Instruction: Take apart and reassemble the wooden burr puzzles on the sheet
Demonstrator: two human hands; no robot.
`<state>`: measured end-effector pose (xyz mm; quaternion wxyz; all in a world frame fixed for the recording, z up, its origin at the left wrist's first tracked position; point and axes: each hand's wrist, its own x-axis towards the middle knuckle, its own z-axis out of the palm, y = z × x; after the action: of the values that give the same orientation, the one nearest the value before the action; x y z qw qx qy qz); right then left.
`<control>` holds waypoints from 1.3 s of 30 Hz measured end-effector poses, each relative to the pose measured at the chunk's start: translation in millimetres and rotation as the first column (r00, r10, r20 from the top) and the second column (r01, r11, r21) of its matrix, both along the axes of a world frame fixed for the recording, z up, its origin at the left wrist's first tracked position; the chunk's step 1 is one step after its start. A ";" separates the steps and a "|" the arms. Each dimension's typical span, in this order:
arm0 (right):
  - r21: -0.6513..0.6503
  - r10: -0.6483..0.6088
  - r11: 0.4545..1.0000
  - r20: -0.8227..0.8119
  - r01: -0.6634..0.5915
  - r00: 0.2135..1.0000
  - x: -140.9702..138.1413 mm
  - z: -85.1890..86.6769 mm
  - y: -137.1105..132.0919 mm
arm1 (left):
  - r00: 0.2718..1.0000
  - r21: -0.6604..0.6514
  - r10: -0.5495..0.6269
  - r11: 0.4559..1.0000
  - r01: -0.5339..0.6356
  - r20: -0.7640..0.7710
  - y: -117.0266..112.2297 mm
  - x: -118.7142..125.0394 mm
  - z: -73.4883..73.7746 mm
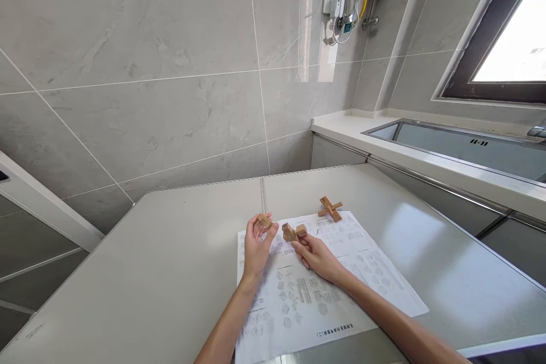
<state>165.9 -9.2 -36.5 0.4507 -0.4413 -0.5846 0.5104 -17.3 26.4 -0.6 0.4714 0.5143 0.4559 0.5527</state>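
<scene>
My left hand (258, 244) pinches a small notched wooden puzzle piece (264, 220) between thumb and fingers. In my right hand (318, 256) are joined wooden puzzle pieces (290, 232), held just right of the left hand's piece with a gap between them. Both hands are above a printed instruction sheet (294, 330) with puzzle diagrams, upside down to me. Two crossed wooden pieces (330, 209) lie beyond my right hand at the sheet's far edge. My fingers partly hide the held pieces.
The sheet lies on a pale table (162, 273) against a grey tiled wall (170, 125). On the right is a white counter with a steel-rimmed sink (452, 145). A socket with cables (333, 0) and pipes is on the far wall, and a dark-framed window (464, 77) at the upper right.
</scene>
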 end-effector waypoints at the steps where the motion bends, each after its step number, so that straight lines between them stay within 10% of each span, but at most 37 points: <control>1: -0.002 -0.018 1.000 0.005 0.018 1.000 0.7 0.9 0.1 | 0.992 -0.009 0.066 0.998 -0.067 -0.110 3.3 -2.8 -4.0; 6: -0.014 -0.048 0.999 0.017 0.048 0.999 1.6 5.7 -1.7 | 0.766 0.227 0.269 0.960 -0.164 -0.584 17.8 -17.0 -26.5; 14: 0.006 -0.042 0.999 0.012 0.042 0.999 2.5 5.0 -0.4 | 0.456 0.268 0.332 0.942 -0.201 -0.826 27.1 -25.3 -43.0; 19: 0.005 -0.036 0.999 0.025 0.036 0.999 3.5 -0.5 1.9 | 0.628 0.295 0.308 0.947 -0.129 -0.714 19.7 -22.7 -25.4; 24: 0.117 -0.073 0.992 0.171 0.053 0.982 3.2 -0.8 1.3 | 0.871 0.202 -0.009 0.972 0.124 -0.491 0.6 -10.2 -0.8; 30: 0.254 -0.069 0.967 0.387 -0.035 0.920 2.0 3.5 -4.1 | 0.834 0.166 -0.215 0.926 0.340 -0.509 -9.5 -1.7 6.8; 39: 0.350 -0.128 0.936 0.465 -0.048 0.876 5.7 1.2 -2.8 | 0.848 0.127 -0.218 0.941 0.315 -0.483 -9.5 1.6 14.2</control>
<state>171.6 -12.1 -35.3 0.3735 -0.4786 -0.7499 0.2628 -15.7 16.8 13.6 0.3671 0.7345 0.4204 0.3862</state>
